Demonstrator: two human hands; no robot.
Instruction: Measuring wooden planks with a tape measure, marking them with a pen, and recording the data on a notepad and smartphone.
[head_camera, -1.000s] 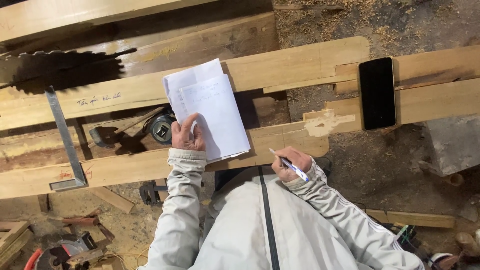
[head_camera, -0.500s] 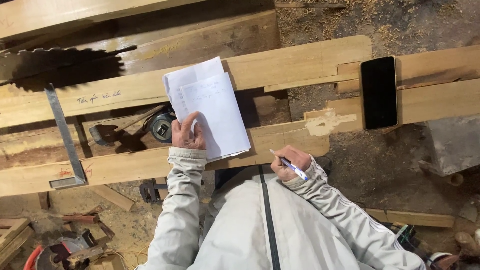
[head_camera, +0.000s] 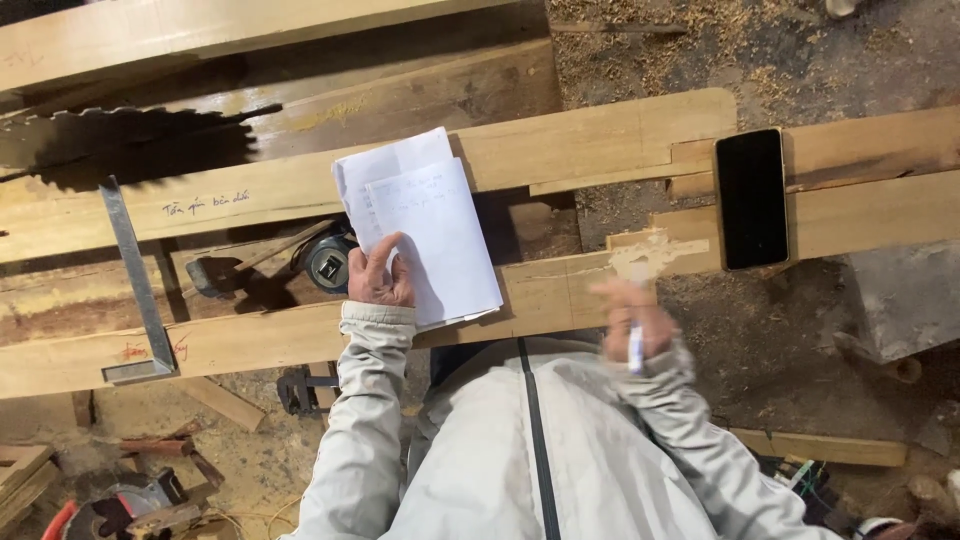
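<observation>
The left hand (head_camera: 380, 275) lies palm down with fingers spread on the lower left corner of a sheaf of white paper sheets (head_camera: 425, 225), pinning it flat across two long wooden planks (head_camera: 590, 150). The right hand (head_camera: 632, 325), blurred, is closed round a white pen (head_camera: 636, 350) just off the near plank's edge, beside a black phone (head_camera: 752, 197) lying face up on the planks. A tape measure (head_camera: 328, 260) sits just left of the left hand.

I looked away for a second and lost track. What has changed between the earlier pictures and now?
The right hand with the pen has swung up toward the plank; it is motion-blurred, and the pen now points down rather than out to the side. Nothing was picked up or let go. The left hand still rests on the papers; the phone, square and saw blade lie as before.
</observation>
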